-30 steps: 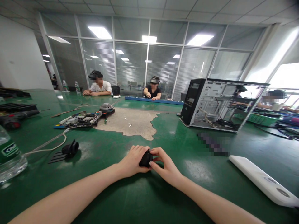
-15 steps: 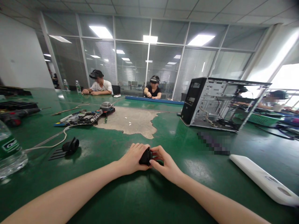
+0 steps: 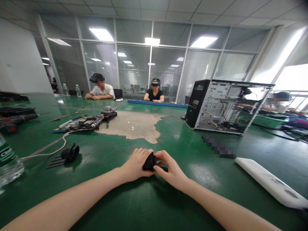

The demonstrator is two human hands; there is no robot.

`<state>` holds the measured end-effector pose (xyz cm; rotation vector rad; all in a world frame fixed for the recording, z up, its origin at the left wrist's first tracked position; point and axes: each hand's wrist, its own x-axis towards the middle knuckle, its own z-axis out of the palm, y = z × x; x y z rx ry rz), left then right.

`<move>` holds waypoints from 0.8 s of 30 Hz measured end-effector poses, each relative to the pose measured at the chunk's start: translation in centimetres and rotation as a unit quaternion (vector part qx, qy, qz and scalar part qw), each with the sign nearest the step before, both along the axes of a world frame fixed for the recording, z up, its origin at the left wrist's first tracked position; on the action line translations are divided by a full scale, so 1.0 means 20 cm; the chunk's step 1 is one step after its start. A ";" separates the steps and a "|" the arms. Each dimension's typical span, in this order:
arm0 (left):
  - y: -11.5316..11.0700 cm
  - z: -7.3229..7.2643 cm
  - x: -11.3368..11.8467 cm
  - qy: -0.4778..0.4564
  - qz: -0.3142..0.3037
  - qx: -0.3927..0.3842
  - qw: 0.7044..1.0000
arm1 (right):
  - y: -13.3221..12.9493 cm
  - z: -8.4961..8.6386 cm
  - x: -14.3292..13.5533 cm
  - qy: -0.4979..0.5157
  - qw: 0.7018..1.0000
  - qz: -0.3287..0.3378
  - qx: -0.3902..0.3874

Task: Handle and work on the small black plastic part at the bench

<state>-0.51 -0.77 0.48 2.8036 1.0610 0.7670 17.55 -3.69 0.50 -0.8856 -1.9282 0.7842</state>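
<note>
A small black part (image 3: 148,162) is held between my two hands, just above the green table (image 3: 120,205). My left hand (image 3: 137,163) wraps round it from the left, fingers over its top. From the right, the thumb and fingertips of my right hand (image 3: 169,166) pinch its edge. What exactly the part is cannot be made out, as my fingers hide much of it. To the left lies another black piece with prongs and a round end (image 3: 69,153).
An open computer case (image 3: 199,106) stands at the right, with a white device (image 3: 269,181) nearer me. A circuit board (image 3: 81,122) and a water bottle (image 3: 8,160) are at the left. Several people sit around the table.
The view has shifted slightly, so the table objects appear a little further left. Both hands keep nearly the same grip on the black part. The person opposite has moved their hands.
</note>
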 end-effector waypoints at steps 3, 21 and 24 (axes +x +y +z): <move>0.00 0.00 0.00 -0.002 0.002 0.003 1.000 | 0.00 0.00 0.00 -0.001 0.999 -0.015 0.046; -0.01 0.00 0.00 -0.001 0.007 -0.007 1.000 | 0.01 -0.01 0.00 -0.003 1.000 -0.004 0.009; -0.01 0.00 0.00 0.002 0.008 -0.005 1.000 | 0.02 -0.03 0.01 -0.014 0.998 0.004 -0.053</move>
